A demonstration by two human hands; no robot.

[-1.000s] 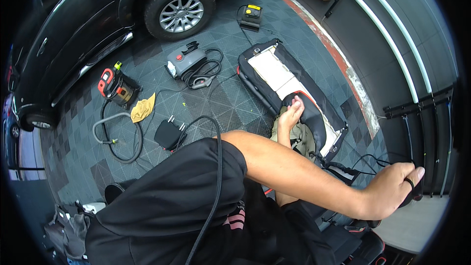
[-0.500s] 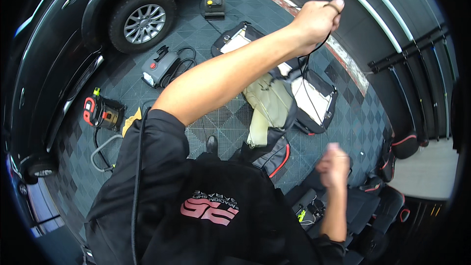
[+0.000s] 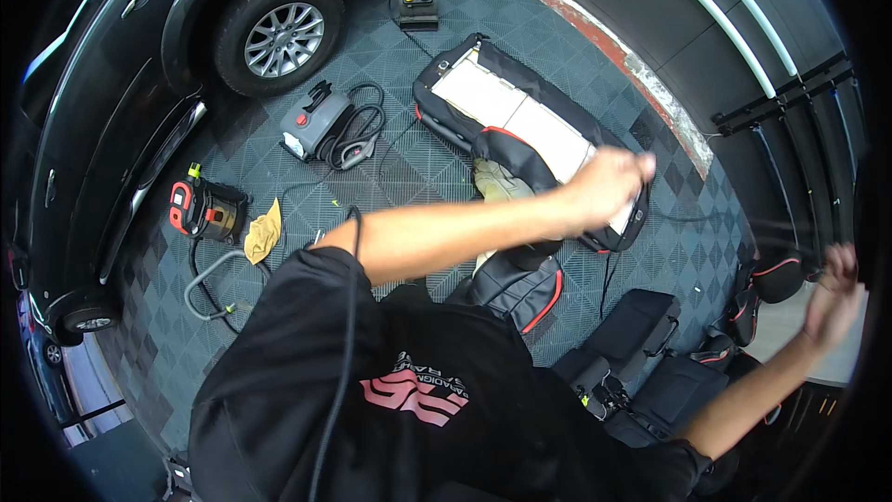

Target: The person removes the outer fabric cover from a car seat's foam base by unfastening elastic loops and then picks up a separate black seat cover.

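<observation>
My left hand point(image 3: 613, 191) is closed in front of me, over the near end of a long car seat cushion with a pale base point(image 3: 506, 98). Strands of a thin black cord point(image 3: 609, 281) hang below that hand. Out at the far right, my right hand point(image 3: 834, 296) is raised and smeared by motion, so its fingers are unclear. A faint blurred line runs between the two hands. Black seat upholstery with red piping point(image 3: 520, 290) lies below my left forearm, partly covering the cushion. A dark hose point(image 3: 336, 400) drapes over my left upper arm.
On the tiled floor at left stand a grey machine with a coiled hose point(image 3: 321, 125), a red-and-black vacuum point(image 3: 206, 209) and a yellow cloth point(image 3: 264, 232). A dark car point(image 3: 121, 121) borders the left. Black seat parts point(image 3: 636, 325) lie at lower right. A yellow-topped black device point(image 3: 418, 5) stands behind.
My left hand has come down and nearer, uncovering more of the seat cushion. My right hand has swung up and far out to the right.
</observation>
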